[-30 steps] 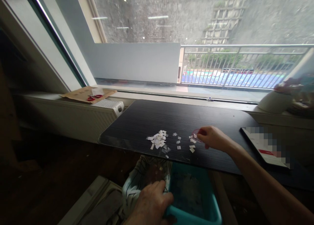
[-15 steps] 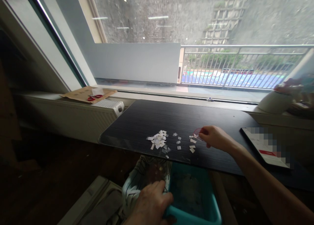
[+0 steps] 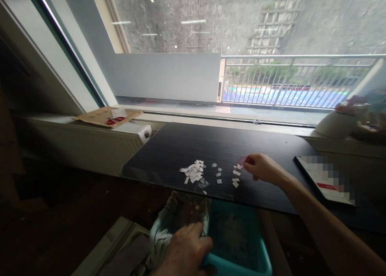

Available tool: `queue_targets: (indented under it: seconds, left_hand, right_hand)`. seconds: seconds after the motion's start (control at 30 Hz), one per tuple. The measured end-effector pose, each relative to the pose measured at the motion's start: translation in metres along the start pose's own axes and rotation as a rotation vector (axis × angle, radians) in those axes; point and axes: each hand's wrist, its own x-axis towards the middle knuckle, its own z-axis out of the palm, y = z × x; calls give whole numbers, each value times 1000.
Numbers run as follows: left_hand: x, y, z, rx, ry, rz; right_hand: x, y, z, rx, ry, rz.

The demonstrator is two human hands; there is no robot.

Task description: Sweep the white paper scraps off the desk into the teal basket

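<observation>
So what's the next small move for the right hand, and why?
I'd probably lift the right hand slightly, straight up, before any sideways slide. The pink translucent item in its grip sits low over the black table, with loose white pieces right beside its near edge, so a sideways drag could scatter them.

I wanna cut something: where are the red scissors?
In the head view, the red scissors lie at left on the brown paper, near the radiator grille.
</observation>
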Motion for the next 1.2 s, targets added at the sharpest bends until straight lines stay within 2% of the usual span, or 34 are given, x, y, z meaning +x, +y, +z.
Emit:
queue_targets:
  seconds: [0.23,0.43,0.63,0.73,0.83,1.0,1.1,1.2]
  left_hand:
    - [-1,-1,0,-13,-10,3]
    - [-1,0,1,4,1,-2]
    - [-2,-1,3,10,31,-9]
    - [1,-3,1,-22,-3,10]
    - [3,-4,-2,-38,-41,14]
    - [3,-5,-2,-20,-44,1]
    - [3,-4,-1,-40,-47,15]
    - [2,-2,0,-17,-8,3]
  right_hand:
    - [-6,-2,-3,-37,21,7]
    - [-7,-14,5,55,-43,-79]
    - [-6,-7,4,23,-7,-58]
    - [-7,-9,4,-6,28,-58]
    - [-6,-13,5,53,-7,-94]
    - [-3,-13,11,44,21,-75]
    - [-3,-12,12,82,-19,-91]
    - [-5,-10,9,-9,15,-102]
